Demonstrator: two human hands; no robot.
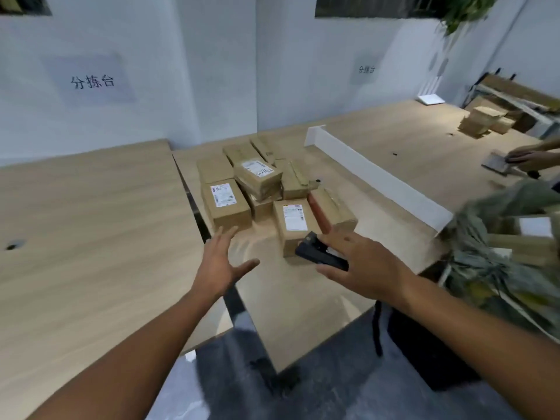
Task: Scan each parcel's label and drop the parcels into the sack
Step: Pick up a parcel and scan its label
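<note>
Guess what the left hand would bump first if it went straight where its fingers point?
Probably the leftmost brown cardboard parcel with a white label, lying just beyond the open left hand; depth is unclear, so it might pass over it.

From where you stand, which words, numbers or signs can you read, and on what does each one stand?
"分拣台": large paper sign on the wall, left.
"分拣台", faint: small paper sign, further right.
Too blurred to read: left parcel label, top parcel label, near parcel label.
</note>
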